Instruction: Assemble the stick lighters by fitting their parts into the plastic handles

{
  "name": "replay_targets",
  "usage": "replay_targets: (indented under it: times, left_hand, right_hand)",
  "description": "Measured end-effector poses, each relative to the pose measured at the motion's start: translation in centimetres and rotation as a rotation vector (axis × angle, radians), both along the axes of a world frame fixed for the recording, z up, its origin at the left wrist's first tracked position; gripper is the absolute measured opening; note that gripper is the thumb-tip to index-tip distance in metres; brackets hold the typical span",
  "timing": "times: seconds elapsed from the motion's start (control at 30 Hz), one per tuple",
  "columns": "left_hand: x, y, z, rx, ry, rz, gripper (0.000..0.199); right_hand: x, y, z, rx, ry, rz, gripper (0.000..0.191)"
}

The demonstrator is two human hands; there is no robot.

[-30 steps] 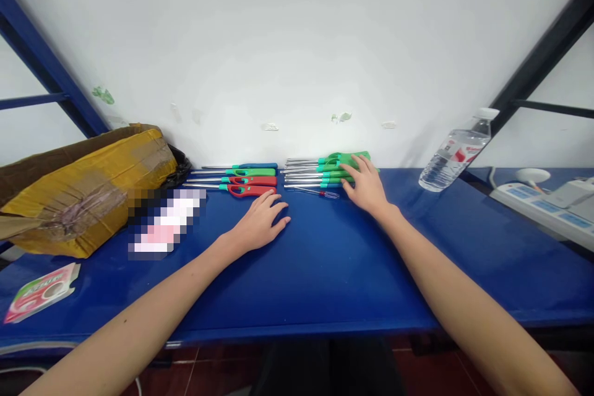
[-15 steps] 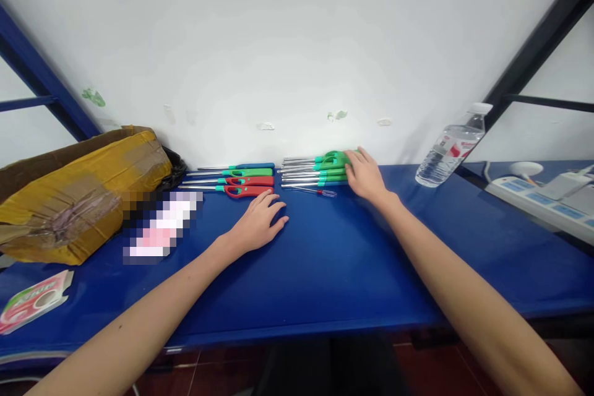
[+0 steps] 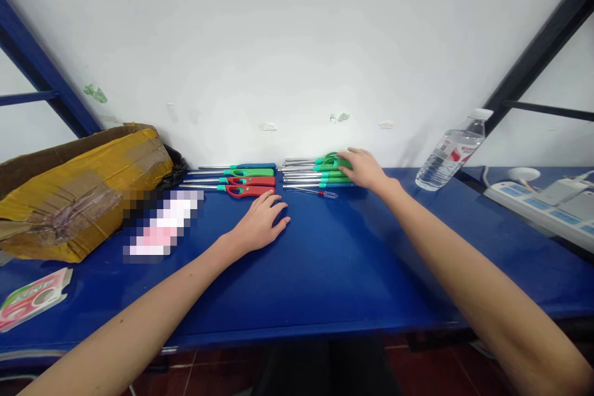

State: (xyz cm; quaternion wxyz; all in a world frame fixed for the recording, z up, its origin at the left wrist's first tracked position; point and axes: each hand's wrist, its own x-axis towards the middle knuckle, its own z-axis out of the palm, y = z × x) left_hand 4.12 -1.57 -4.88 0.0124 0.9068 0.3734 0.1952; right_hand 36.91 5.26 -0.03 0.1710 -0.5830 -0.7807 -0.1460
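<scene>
Long-necked gas lighters lie in two groups along the wall. In the left group, a blue lighter (image 3: 257, 166), a green lighter (image 3: 253, 172) and two red lighters, the front one a red lighter (image 3: 250, 191), point their metal tubes left. Flat on the table rests my left hand (image 3: 262, 223), fingers spread, its fingertips at the front red lighter's handle. My right hand (image 3: 364, 168) has thumb and fingers around the handle end of a green lighter (image 3: 328, 164) atop the right group. Other green-handled lighters (image 3: 338, 180) lie beneath and before it. A small clear-handled screwdriver (image 3: 328, 195) lies in front.
A taped cardboard box (image 3: 83, 198) and a pink-green card package (image 3: 34, 300) are on the left, beside a blurred-out patch. To the right stand a water bottle (image 3: 448, 158) and a power strip (image 3: 541, 204) with plugs. The white wall (image 3: 297, 43) closes off the back.
My right hand has shifted slightly left over the green lighters, and its thumb and fingers have come around a handle. The left hand stays put. The view has moved a little.
</scene>
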Motion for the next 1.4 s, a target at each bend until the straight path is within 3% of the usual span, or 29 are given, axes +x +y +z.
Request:
replay_targets:
  times: [0.37, 0.5, 0.63, 0.77, 0.9, 1.1, 1.23, 1.33, 1.4]
  left_hand:
    - [0.0, -0.1, 0.3, 0.051, 0.006, -0.015, 0.036]
    - [0.5, -1.3, 2.0, 0.229, -0.164, -0.076, 0.028]
    - [1.1, -3.0, 3.6, 0.365, -0.289, -0.167, 0.026]
    - [1.1, -3.0, 3.2, 0.286, -0.170, -0.174, 0.033]
    - [0.6, -1.6, 1.8, 0.182, -0.056, -0.149, 0.036]
    - [0.3, -0.5, 1.3, 0.031, -0.040, -0.193, 0.029]
    - [0.3, -0.2, 1.1, 0.007, -0.063, -0.185, 0.026]
    - [0.4, 0.1, 0.9, 0.012, -0.080, -0.169, 0.026]
    - [0.4, 0.2, 0.8, 0.008, -0.095, -0.165, 0.027]
  right_hand:
    - [-0.2, -0.8, -0.1, 0.101, 0.070, 0.143, 0.032]
    - [-2.0, -3.5, -0.1, 0.232, 0.111, 0.173, 0.030]
    - [-4.6, -8.1, -1.3, 0.213, 0.094, 0.345, 0.024]
    - [-6.7, -11.1, -2.8, 0.117, 0.020, 0.482, 0.021]
    - [-7.1, -11.5, -3.3, 0.055, 0.069, 0.519, 0.022]
    - [-6.3, -11.1, -3.4, -0.044, 0.123, 0.566, 0.023]
    - [-6.6, -11.5, -2.3, -0.052, 0.133, 0.550, 0.026]
    - [-6.8, -14.9, -2.5, 0.035, 0.254, 0.497, 0.034]
    - [-7.0, -19.5, -4.3, 0.048, 0.400, 0.475, 0.041]
